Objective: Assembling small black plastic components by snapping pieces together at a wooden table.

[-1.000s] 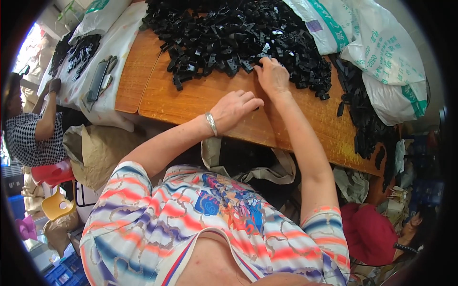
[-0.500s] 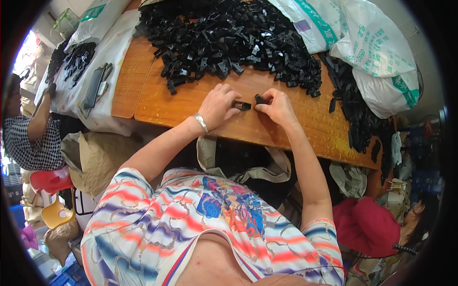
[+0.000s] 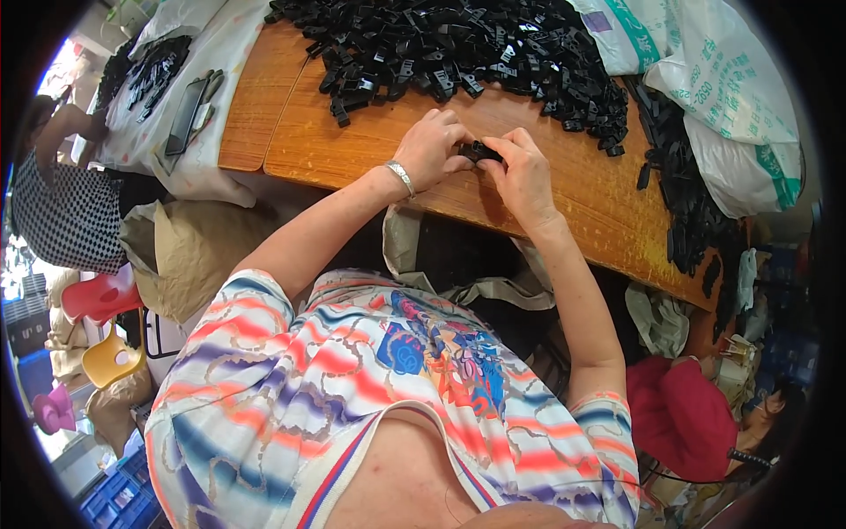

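Observation:
Over the near edge of the wooden table (image 3: 352, 152), my two hands meet at a small black plastic part (image 3: 480, 152). My left hand (image 3: 432, 150), with a silver bracelet at the wrist, pinches its left end. My right hand (image 3: 525, 181) grips the right end between thumb and bent fingers. The fingers cover much of it, so I cannot tell whether it is two pieces joined or merely touching. Just beyond my hands spreads a large heap of similar black plastic parts (image 3: 467, 53).
Long black strips (image 3: 687, 203) lie along the right side beside white plastic sacks (image 3: 740, 106). A phone (image 3: 185, 117) rests on a white-covered surface at left, near another person in a checked top (image 3: 70, 212). A brown paper sack (image 3: 198, 256) stands below.
My hands, each holding a black part and slightly apart before, have come together so the parts meet. The view has shifted, moving the table up and to the right in the picture.

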{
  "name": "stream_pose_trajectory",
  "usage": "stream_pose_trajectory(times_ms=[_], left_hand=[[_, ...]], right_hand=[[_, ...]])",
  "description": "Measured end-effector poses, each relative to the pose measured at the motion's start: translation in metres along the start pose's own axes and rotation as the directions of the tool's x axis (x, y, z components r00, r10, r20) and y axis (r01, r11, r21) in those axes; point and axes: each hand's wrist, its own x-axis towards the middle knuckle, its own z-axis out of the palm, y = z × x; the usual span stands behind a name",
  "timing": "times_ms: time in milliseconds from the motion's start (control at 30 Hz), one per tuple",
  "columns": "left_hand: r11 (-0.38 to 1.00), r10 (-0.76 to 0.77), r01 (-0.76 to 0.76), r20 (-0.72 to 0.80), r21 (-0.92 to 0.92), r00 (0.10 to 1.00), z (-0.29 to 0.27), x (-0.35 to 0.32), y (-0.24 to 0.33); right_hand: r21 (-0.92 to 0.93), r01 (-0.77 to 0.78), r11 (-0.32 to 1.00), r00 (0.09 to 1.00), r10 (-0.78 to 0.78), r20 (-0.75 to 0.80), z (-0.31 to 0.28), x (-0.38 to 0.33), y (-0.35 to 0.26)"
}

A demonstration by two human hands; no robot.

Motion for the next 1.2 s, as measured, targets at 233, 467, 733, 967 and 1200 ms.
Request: stream_pose_trajectory(times_ms=[233, 467, 733, 967, 1200], left_hand=[[0.999, -0.006, 0.006, 0.017, -0.033, 1.0, 0.0, 0.002, 0.002], [0.999, 0.005, -0.005, -0.012, -0.049, 1.0, 0.001, 0.002, -0.003], [0.971, 0.076, 0.011, 0.358, -0.237, 0.931, -0.032, 0.017, -0.009], [0.837, 0.398, -0.309, -0.114, 0.451, 0.91, -0.046, 0.051, -0.043], [0.865, 0.37, -0.356, 0.032, 0.354, 0.929, -0.01, 0.052, -0.023]], right_hand=[[0.045, -0.053, 0.998, 0.996, 0.05, 0.073, 0.001, 0.004, 0.007], [-0.256, 0.195, 0.947, 0.98, -0.197, 0.019, 0.016, -0.014, 0.0], [-0.132, 0.052, 0.99, 0.998, -0.047, 0.041, 0.003, -0.045, -0.004], [-0.064, 0.08, 0.995, 0.975, -0.065, 0.213, -0.026, -0.101, -0.036], [-0.192, 0.024, 0.981, 0.992, -0.047, -0.117, -0.037, -0.016, 0.047]])
